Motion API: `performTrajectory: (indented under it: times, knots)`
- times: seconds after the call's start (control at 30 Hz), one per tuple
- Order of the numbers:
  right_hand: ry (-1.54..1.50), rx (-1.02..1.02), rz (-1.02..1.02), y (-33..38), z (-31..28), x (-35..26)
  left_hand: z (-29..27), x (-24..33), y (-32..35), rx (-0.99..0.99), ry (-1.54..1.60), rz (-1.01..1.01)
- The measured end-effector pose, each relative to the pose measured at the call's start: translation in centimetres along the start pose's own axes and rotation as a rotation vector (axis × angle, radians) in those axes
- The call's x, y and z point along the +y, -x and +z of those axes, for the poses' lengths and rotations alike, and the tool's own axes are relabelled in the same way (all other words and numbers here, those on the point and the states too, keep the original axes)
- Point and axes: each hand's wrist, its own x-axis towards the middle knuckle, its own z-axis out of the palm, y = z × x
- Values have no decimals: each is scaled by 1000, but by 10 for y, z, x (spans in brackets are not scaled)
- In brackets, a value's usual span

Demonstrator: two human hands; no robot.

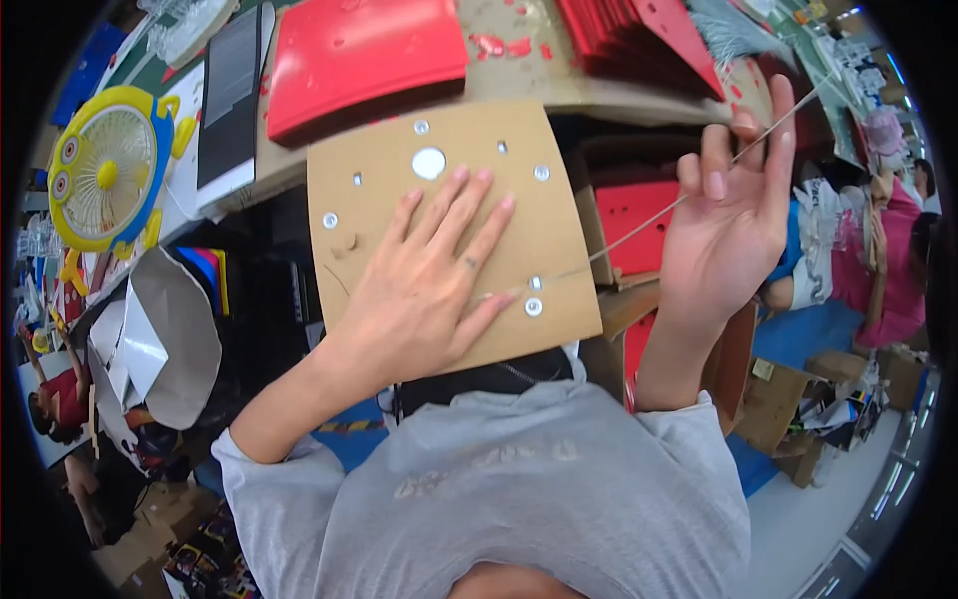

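A tan cardboard panel (559, 225) lies in front of my body, with a round hole, small slots and several metal eyelets in it. My left hand (404, 285) rests flat on the panel, fingers spread and its thumb near the lower right slot. From beside that slot a thin light cord (639, 230) runs taut up to the right. My right hand (723, 235) is raised off the panel's right side, palm showing. It grips the cord among its curled fingers, with the index finger stretched upward. The cord's far end trails past the fingertips.
A stack of red sheets (369, 65) lies on the table beyond the panel. More red sheets (644, 45) stand fanned at the far right, beside grey tassels (738, 30). A cardboard box with red pieces (634, 215) sits right of the panel. A yellow-blue fan (107, 172) stands left.
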Motion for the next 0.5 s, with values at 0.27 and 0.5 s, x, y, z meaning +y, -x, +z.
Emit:
performTrajectory:
  times: [0.27, 0.5]
  knots:
    - [35, -13, 206, -69, -8, 12, -6, -14, 3, -99, 95, 46]
    - [-408, -30, 442, -97, -32, 22, -6, -12, 8, -129, 62, 63]
